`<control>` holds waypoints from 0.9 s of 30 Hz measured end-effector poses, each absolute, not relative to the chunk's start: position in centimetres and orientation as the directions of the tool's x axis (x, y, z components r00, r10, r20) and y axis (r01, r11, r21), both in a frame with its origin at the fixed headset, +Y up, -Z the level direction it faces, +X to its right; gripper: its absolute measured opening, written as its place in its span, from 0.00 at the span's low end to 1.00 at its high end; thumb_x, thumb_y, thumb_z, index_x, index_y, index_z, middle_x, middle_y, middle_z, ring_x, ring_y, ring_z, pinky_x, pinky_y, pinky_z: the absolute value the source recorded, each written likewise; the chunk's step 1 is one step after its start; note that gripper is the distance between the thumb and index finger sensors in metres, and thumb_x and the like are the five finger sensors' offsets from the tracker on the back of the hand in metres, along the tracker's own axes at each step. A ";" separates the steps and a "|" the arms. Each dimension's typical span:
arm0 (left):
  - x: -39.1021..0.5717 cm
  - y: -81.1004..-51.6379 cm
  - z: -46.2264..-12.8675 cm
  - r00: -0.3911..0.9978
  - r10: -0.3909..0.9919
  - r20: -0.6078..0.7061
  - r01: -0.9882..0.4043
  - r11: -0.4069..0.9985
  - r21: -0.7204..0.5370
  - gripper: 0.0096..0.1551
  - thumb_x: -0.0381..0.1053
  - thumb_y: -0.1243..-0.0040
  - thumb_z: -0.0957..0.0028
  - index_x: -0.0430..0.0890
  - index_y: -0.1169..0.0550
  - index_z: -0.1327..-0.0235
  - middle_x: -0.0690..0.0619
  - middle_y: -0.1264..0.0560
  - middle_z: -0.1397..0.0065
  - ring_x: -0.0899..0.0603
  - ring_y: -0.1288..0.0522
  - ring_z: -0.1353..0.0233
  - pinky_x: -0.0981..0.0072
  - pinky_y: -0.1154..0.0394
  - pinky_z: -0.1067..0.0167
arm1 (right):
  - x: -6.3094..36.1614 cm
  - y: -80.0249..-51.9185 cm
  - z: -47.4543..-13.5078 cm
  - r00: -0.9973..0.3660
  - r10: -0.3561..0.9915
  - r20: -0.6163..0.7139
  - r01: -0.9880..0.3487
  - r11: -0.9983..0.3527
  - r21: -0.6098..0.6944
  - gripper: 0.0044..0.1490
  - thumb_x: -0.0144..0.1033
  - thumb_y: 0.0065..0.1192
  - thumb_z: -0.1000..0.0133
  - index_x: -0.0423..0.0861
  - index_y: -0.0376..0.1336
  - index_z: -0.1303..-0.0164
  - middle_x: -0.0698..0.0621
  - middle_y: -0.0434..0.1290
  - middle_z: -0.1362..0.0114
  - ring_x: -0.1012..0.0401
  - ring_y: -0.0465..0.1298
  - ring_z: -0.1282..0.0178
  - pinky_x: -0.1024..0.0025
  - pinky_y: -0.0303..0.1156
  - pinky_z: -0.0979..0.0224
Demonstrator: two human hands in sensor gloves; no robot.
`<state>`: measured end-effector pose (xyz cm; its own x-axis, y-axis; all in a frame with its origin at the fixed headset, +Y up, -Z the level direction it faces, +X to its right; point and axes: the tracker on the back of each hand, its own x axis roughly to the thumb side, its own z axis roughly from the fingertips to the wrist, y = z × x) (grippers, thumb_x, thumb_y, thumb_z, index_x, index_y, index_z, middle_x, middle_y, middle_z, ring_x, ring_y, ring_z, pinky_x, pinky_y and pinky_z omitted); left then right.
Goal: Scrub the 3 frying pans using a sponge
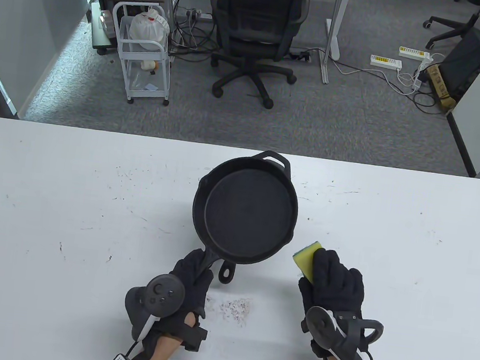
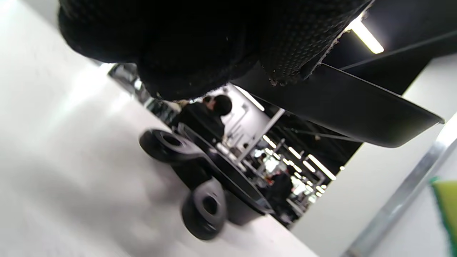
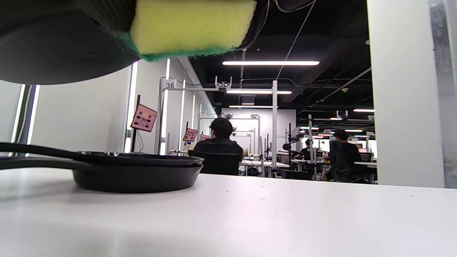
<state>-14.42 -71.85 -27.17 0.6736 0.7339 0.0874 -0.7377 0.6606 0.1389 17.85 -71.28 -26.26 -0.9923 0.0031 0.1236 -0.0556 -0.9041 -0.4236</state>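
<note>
My left hand (image 1: 197, 271) grips the handle of a black cast-iron frying pan (image 1: 245, 209) and holds it lifted above the white table (image 1: 67, 194). From the left wrist, this raised pan (image 2: 357, 110) hangs over two other pans (image 2: 221, 175) stacked on the table. In the table view only one handle loop (image 1: 227, 272) of that stack shows. The right wrist view has the stacked pans (image 3: 135, 173) at left. My right hand (image 1: 327, 271) grips a yellow-and-green sponge (image 1: 308, 260) just right of the lifted pan, not touching it. The sponge (image 3: 192, 25) fills that view's top.
Dark crumbs (image 1: 235, 306) lie on the table between my hands. Beyond the far edge stand an office chair (image 1: 256, 33) and a white wire cart (image 1: 144, 50) on the carpet. People sit at distant desks (image 3: 219, 150).
</note>
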 end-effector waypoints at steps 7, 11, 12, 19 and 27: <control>-13.7 -74.3 -28.0 0.338 0.941 0.010 -0.931 0.336 -0.141 0.34 0.54 0.35 0.49 0.42 0.21 0.30 0.49 0.13 0.49 0.49 0.09 0.63 0.56 0.11 0.64 | 16.2 -71.8 -26.0 -0.969 -0.040 0.242 -0.053 -0.930 -0.363 0.51 0.56 0.61 0.51 0.61 0.41 0.22 0.52 0.60 0.17 0.54 0.72 0.26 0.46 0.60 0.20; -13.0 -75.3 -28.3 0.227 0.973 -0.039 -0.945 0.210 -0.249 0.34 0.55 0.38 0.48 0.41 0.20 0.30 0.48 0.11 0.49 0.49 0.07 0.64 0.57 0.09 0.65 | 15.8 -71.8 -25.8 -0.956 -0.049 0.289 -0.061 -0.932 -0.358 0.51 0.57 0.61 0.51 0.62 0.41 0.22 0.53 0.59 0.16 0.55 0.72 0.25 0.46 0.61 0.20; -12.8 -75.4 -28.3 0.215 0.976 -0.045 -0.943 0.196 -0.268 0.34 0.55 0.39 0.48 0.41 0.20 0.30 0.48 0.11 0.50 0.49 0.06 0.64 0.57 0.09 0.66 | 15.7 -71.8 -25.7 -0.953 -0.049 0.298 -0.063 -0.933 -0.355 0.50 0.57 0.61 0.51 0.63 0.41 0.22 0.53 0.59 0.16 0.55 0.72 0.25 0.46 0.60 0.20; -12.1 -76.0 -28.5 0.215 0.975 -0.046 -0.923 0.188 -0.336 0.34 0.55 0.41 0.47 0.41 0.20 0.30 0.48 0.09 0.53 0.49 0.05 0.69 0.59 0.08 0.70 | 15.5 -71.6 -25.4 -0.929 -0.051 0.366 -0.091 -0.929 -0.360 0.48 0.56 0.61 0.51 0.66 0.42 0.23 0.55 0.59 0.16 0.55 0.71 0.25 0.47 0.60 0.20; -9.5 -75.6 -27.9 0.417 0.905 0.084 -0.790 0.407 -0.460 0.33 0.55 0.33 0.49 0.43 0.17 0.33 0.49 0.09 0.57 0.50 0.09 0.75 0.57 0.11 0.73 | 14.8 -70.1 -23.7 -0.927 -0.063 0.369 -0.131 -0.868 -0.478 0.48 0.56 0.57 0.50 0.66 0.39 0.23 0.54 0.55 0.15 0.53 0.65 0.20 0.46 0.58 0.19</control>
